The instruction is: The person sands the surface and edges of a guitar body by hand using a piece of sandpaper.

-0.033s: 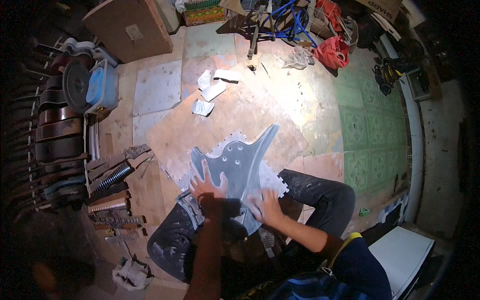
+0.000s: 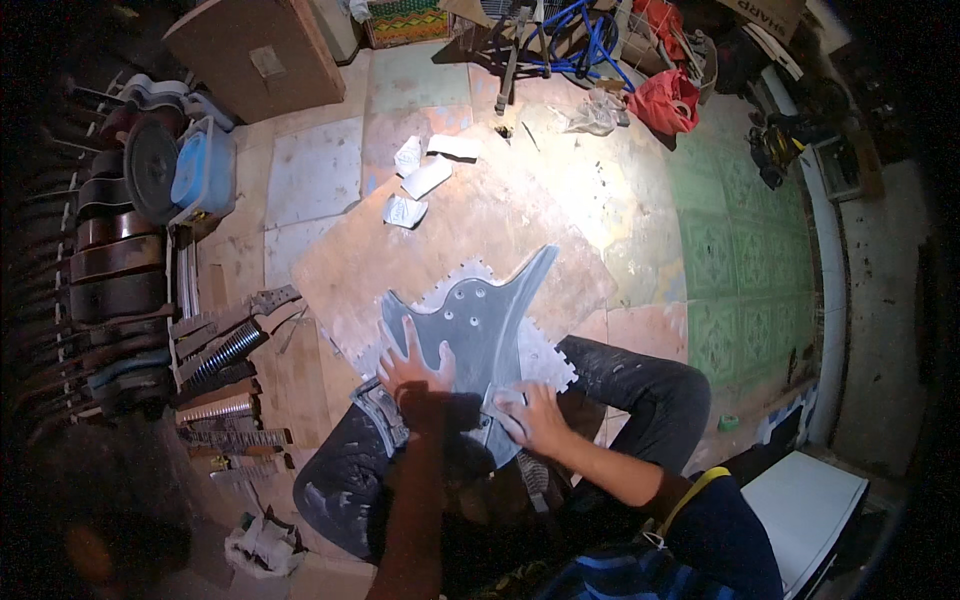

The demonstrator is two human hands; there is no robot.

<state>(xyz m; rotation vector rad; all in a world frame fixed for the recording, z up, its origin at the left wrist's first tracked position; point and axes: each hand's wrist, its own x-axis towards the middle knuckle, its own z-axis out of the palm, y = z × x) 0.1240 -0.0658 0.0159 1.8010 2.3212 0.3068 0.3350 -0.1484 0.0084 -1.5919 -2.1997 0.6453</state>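
Note:
A grey, dusty electric guitar body [image 2: 470, 330] with two pointed horns lies across my lap, over a pale foam mat with toothed edges [image 2: 550, 362]. Several round holes are grouped near its far edge. My left hand [image 2: 412, 378] rests flat on the body's left side, fingers spread. On the right side, the fingers of my right hand [image 2: 535, 415] are bent around a small greyish piece that looks like folded sandpaper [image 2: 508, 398], pressed against the surface. Shadow from my left arm hides part of the body's near middle.
White folded paper pieces [image 2: 428, 180] lie on a brown board [image 2: 480, 225] ahead. Guitar necks [image 2: 225, 355] and a blue container [image 2: 200, 170] are at left. A red bag [image 2: 665, 103] sits far right; a white box-like surface [image 2: 805, 515] stands near right.
My right hand, blurred before, now shows sharply at nearly the same spot on the guitar body. My left hand has kept its place.

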